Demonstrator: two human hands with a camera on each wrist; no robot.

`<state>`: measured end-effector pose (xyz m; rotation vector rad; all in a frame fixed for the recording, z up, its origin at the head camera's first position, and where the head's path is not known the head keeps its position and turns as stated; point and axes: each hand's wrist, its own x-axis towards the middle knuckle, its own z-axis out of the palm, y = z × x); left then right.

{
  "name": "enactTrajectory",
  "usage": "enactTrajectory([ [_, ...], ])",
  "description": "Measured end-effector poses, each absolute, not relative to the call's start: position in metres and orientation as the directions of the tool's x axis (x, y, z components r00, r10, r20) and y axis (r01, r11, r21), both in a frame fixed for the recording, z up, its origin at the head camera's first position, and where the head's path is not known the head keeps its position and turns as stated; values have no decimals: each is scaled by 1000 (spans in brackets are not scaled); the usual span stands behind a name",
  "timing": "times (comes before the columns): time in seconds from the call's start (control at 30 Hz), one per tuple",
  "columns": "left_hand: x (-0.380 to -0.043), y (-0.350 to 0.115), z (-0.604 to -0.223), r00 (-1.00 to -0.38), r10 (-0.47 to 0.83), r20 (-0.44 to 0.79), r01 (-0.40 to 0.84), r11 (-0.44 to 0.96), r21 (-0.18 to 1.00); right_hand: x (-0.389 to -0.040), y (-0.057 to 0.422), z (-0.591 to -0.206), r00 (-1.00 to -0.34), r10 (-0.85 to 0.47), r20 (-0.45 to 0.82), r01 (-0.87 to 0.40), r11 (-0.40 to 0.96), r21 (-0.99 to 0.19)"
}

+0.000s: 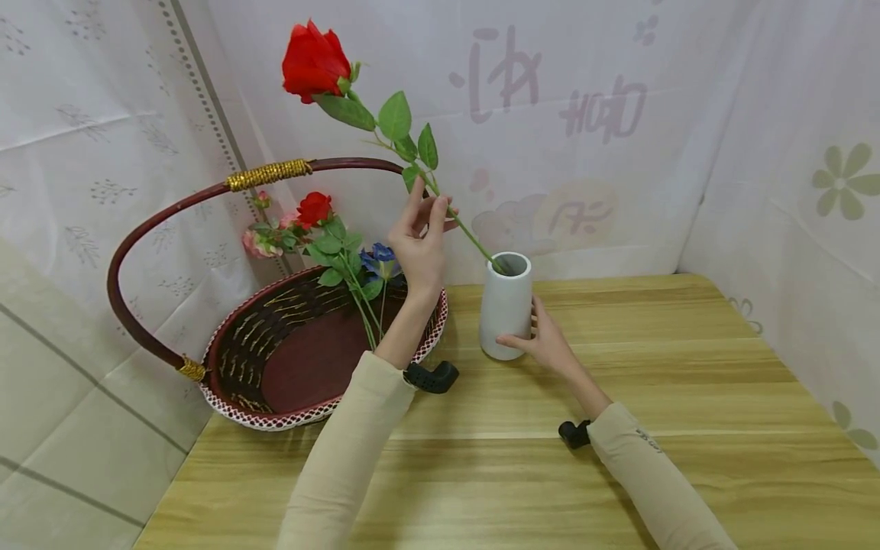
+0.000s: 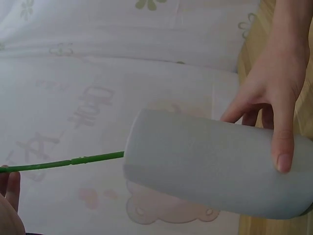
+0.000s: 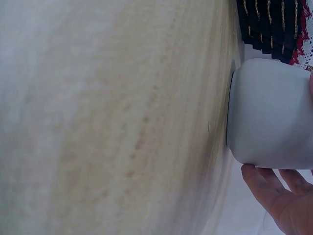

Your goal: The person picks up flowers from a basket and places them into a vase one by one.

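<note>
A long-stemmed red rose leans up and to the left, with green leaves along its stem. My left hand pinches the stem between thumb and fingers, below the leaves. The lower end of the stem passes into the mouth of a white vase, where it is hidden. Upright on the table, the vase is held by my right hand low on its right side. In the left wrist view the right thumb lies along the vase wall, the other fingers partly behind it; the bare green stem enters the opening.
A dark woven basket with a tall arched handle stands at the left. Inside it lean a smaller red rose, pink flowers and a blue flower. Printed cloth hangs behind the wooden table.
</note>
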<state>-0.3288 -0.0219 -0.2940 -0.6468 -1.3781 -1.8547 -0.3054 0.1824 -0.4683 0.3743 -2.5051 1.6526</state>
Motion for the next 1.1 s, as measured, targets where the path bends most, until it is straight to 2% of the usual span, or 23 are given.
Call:
enactTrajectory([
  [0.43, -336, -11, -303, -583, -217, 783, 812, -104, 575, -307, 181, -468, -960, -148, 239, -278, 376, -884],
  [0.8, -334, 0, -310, -648, -148, 747, 761, -114, 638, -306, 182, -469, -966, -128, 224, -256, 392, -884],
  [1.1, -340, 7, -320, -695, -67, 715, 719, -55, 693, -307, 183, -469, -971, -121, 206, -237, 381, -894],
])
